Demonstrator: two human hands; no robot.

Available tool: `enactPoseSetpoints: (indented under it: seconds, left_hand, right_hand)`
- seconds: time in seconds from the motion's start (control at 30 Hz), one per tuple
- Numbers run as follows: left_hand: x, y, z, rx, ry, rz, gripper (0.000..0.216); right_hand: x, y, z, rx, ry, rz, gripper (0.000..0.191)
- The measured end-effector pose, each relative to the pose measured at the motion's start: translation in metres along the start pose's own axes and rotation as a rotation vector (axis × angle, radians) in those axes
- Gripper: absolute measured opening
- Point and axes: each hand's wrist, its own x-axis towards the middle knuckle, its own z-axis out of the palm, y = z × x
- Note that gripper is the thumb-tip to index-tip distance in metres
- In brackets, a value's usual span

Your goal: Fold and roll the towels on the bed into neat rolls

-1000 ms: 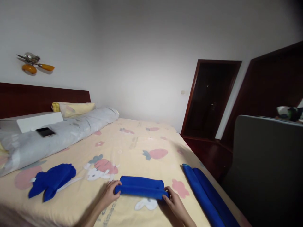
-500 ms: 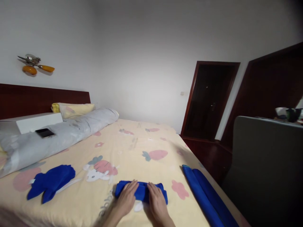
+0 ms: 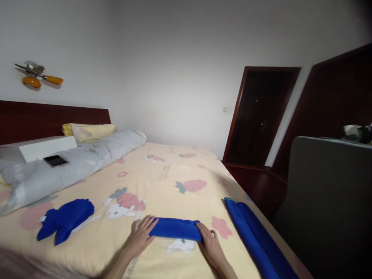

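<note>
A folded blue cloth [image 3: 175,229] lies flat near the front edge of the bed [image 3: 162,182], a narrow strip running left to right. My left hand [image 3: 141,235] rests at its left end with the fingers spread flat, open. At the right end my right hand [image 3: 209,242] lies flat with the fingertips touching the cloth, also open. Neither hand grips the cloth.
A crumpled blue cloth [image 3: 65,219] lies at the left. A long rolled blue cloth [image 3: 252,236] runs along the bed's right edge. A grey bolster [image 3: 78,161] carries a phone [image 3: 55,161] and a white box [image 3: 40,147]. A grey chair back [image 3: 328,201] stands at the right.
My hands went from holding the cloth's ends, to pressing together on its middle, and now have slid apart to its two ends. The cloth lies flatter and longer.
</note>
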Motion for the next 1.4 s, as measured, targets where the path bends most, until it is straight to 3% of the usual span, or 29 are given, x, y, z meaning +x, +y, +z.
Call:
enactPoseSetpoints:
  seconds: [0.2, 0.33, 0.47, 0.63, 0.73, 0.87, 1.0, 1.17, 1.4]
  left_hand:
    - [0.000, -0.018, -0.003, -0.095, 0.076, -0.029, 0.064]
    - [0.017, -0.022, -0.008, -0.334, 0.180, -0.119, 0.044]
    - [0.039, -0.027, -0.009, -0.578, 0.189, -0.253, 0.031]
    - [0.051, -0.033, -0.006, -0.518, 0.189, -0.318, 0.032]
    - [0.059, -0.021, -0.005, -0.353, 0.202, -0.352, 0.047]
    - [0.080, 0.020, 0.003, -0.042, 0.084, -0.120, 0.072]
    - [0.089, 0.044, 0.021, -0.014, 0.020, 0.087, 0.065]
    - [0.073, 0.010, 0.036, 0.099, 0.153, 0.116, 0.066]
    - [0.058, -0.040, 0.033, 0.168, 0.147, 0.012, 0.064]
  right_hand:
    - [0.003, 0.014, -0.002, 0.158, 0.112, -0.016, 0.042]
    - [0.020, 0.014, -0.005, 0.228, 0.131, 0.132, 0.038]
    - [0.041, 0.015, -0.003, 0.162, 0.145, 0.271, 0.041]
    - [0.058, 0.012, 0.003, 0.058, 0.208, 0.350, 0.040]
    - [0.069, -0.005, 0.007, -0.042, 0.248, 0.259, 0.049]
    - [0.086, -0.047, 0.022, -0.076, 0.070, -0.080, 0.059]
    - [0.091, -0.069, 0.037, -0.078, -0.002, -0.126, 0.057]
    - [0.078, -0.041, 0.032, -0.129, -0.022, -0.119, 0.061]
    - [0.064, -0.003, 0.006, -0.150, -0.084, 0.029, 0.058]
